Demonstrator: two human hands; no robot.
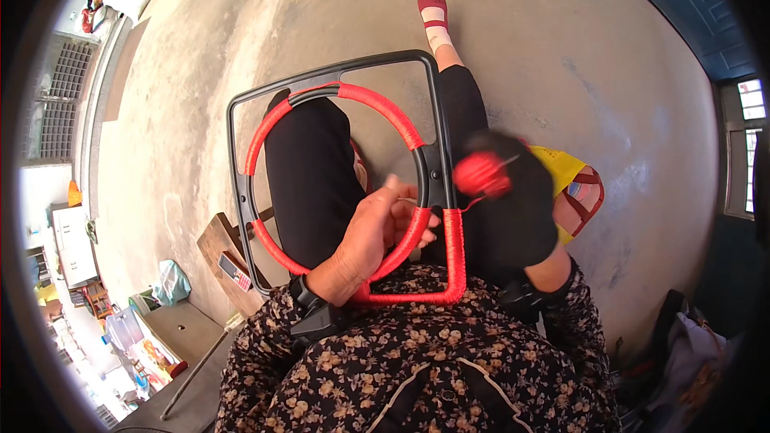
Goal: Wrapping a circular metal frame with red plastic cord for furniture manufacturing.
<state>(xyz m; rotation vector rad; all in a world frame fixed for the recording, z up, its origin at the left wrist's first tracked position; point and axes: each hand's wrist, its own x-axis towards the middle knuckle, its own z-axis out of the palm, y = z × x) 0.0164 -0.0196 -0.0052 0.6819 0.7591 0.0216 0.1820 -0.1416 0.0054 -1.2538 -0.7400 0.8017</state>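
Observation:
A black square frame [329, 66] with a round inner ring rests upright on my lap. Red cord [455, 256] is wound tightly over much of the ring and over the lower right corner, while black stretches stay bare. My left hand [373, 228] reaches through the ring, its fingers bent round the ring's right side and its thumb pointing up. To the right of the frame, my right hand [513, 208], dark as if gloved and blurred by motion, holds a red bundle of cord [481, 175]. A strand runs from the bundle toward the frame's right side.
My black-trousered legs spread over the concrete floor [609, 56]. A wooden board [220, 252] with a small dark-and-red item lies left of the frame. A yellow sheet [561, 167] hangs by a red-edged object at right. Left stands a cluttered area with a light-blue bag [170, 282].

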